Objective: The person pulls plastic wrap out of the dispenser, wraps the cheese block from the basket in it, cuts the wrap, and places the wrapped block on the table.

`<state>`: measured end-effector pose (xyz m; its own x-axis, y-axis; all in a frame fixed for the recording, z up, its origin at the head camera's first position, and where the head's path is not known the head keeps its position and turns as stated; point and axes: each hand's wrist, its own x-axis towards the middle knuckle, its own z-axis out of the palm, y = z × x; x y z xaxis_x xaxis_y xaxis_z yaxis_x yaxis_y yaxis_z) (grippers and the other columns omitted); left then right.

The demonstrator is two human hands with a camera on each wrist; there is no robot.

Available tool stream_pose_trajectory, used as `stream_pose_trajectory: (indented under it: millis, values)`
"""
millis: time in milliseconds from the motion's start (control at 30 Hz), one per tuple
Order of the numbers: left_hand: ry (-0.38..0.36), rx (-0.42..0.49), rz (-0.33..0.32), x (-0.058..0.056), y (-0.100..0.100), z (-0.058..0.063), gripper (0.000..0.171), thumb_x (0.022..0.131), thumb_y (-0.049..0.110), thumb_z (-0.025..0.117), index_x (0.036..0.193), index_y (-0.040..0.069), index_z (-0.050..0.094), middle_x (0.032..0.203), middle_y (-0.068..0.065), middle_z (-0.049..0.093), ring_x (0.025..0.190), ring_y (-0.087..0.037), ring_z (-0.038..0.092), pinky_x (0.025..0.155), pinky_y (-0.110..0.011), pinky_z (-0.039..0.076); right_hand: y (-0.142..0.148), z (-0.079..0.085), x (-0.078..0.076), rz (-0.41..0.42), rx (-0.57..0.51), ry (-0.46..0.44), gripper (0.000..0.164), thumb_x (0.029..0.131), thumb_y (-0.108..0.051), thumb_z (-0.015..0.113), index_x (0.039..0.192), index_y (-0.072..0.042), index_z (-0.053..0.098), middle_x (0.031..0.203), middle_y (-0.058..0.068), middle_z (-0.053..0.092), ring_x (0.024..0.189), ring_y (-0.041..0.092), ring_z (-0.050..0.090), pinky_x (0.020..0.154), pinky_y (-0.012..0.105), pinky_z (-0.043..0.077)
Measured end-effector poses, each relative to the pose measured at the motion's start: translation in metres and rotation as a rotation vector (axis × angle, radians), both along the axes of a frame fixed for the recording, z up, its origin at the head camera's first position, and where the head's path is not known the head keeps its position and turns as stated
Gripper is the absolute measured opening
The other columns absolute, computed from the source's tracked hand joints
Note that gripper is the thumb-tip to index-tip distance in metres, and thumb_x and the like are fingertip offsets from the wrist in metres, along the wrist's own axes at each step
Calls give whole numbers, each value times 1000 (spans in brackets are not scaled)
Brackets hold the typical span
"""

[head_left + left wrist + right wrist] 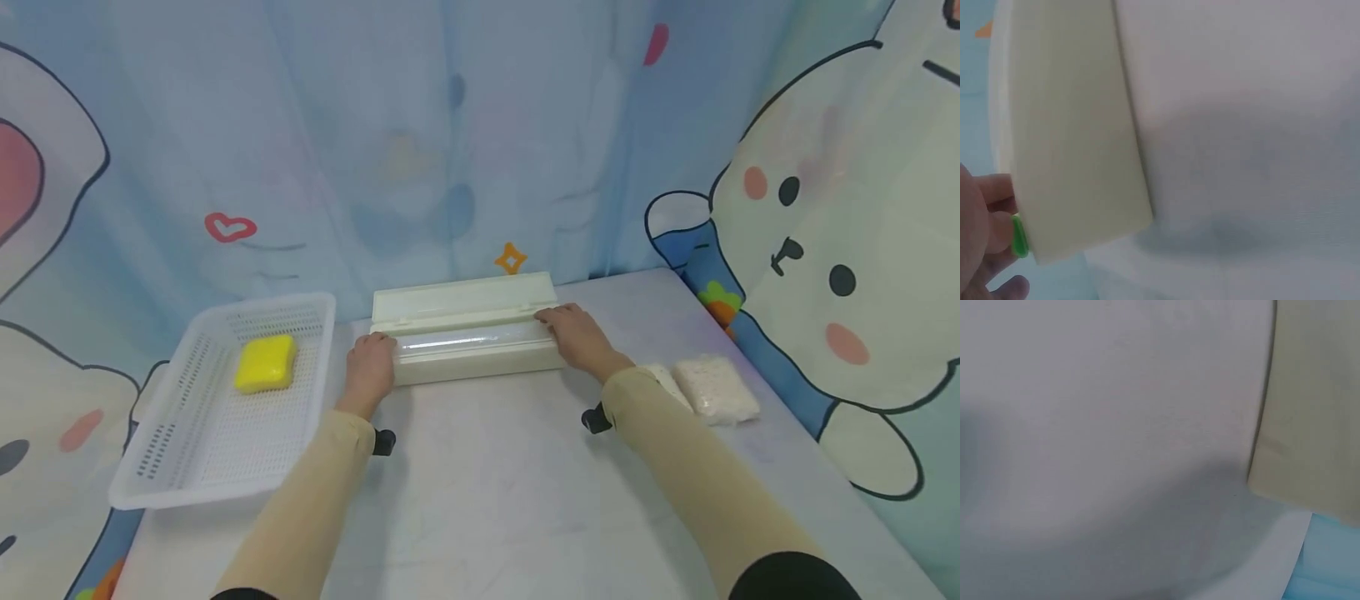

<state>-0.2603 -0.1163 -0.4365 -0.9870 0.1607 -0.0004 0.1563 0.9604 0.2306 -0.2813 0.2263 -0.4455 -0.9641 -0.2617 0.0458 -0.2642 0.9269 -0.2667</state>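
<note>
A long cream cling film dispenser lies across the far part of the table, its lid raised at the back. Inside, a shiny roll of cling film runs along its length. My left hand grips the dispenser's left end, fingers bent over the top. A small green piece shows beside those fingers in the left wrist view. My right hand holds the right end, fingertips at the roll's end. The right wrist view shows the dispenser's end but not the hand.
Left of the dispenser stands a white plastic basket with a yellow block in it. White wrapped packs lie beyond my right forearm. A printed curtain hangs behind the white-covered table.
</note>
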Motion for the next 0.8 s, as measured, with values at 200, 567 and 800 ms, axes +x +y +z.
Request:
stream_pose_trajectory:
  millis: [200,567,800]
  values:
    - [-81,-11,12,-13,2,11,41,97,0,57,137,2,62,137,-19,63,128,-41,57,103,-55,52,1,7,-2,-21,-58,-38,34,104,0,50,136,-1,62,132,18,67,129,38,52,112,50,45]
    - [-89,67,90,-24,-2,8,34,101,12,60,133,3,65,128,-21,67,124,-39,60,106,-49,49,-2,8,-10,-47,-93,-83,32,102,-9,61,132,-3,65,129,16,68,131,36,49,109,50,46]
    - [-56,84,123,-25,0,6,25,100,11,61,123,2,69,121,-21,69,116,-37,65,103,-47,53,0,3,-13,-95,-135,-66,25,101,-14,64,121,-3,73,121,16,69,126,35,51,106,49,48]
